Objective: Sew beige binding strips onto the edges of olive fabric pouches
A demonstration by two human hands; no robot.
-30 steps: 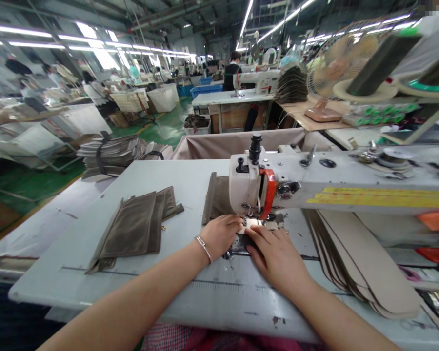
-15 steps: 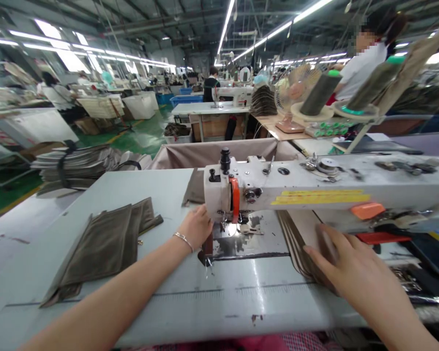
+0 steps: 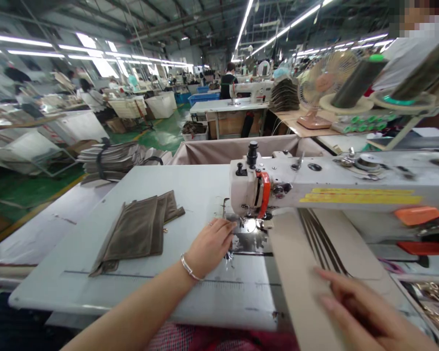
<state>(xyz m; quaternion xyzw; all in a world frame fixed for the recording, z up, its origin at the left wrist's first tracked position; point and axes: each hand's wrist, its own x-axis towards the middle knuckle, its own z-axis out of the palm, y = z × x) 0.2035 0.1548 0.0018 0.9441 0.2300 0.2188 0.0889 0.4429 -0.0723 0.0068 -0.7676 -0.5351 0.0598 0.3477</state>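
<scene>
My left hand [image 3: 212, 246], wearing a silver bracelet, lies palm down at the left edge of the shiny needle plate [image 3: 250, 243], its fingers loosely extended. Nothing shows in it; its fingertips are near the presser foot of the white sewing machine [image 3: 351, 183]. My right hand [image 3: 373, 307], blurred, has thumb and fingers at a flat beige panel [image 3: 290, 273], which it seems to grip; the fingers' undersides are hidden. Right of that panel lies a stack of similar panels with dark edges [image 3: 324, 239]. A dark brown sewn piece [image 3: 137, 229] rests on the table's left.
Bundled panels [image 3: 109, 161] sit on a side table at left. A beige cloth bin [image 3: 219, 148] stands behind the machine. Thread cones [image 3: 362, 83] and a fan [image 3: 324, 83] are at back right. A tray of metal parts [image 3: 431, 297] is at right. Other people work farther off.
A beige panel has come left and toward me from the stack with my right hand. My left hand has moved nearer to me, and the dark piece behind it is out of sight. The view has turned left.
</scene>
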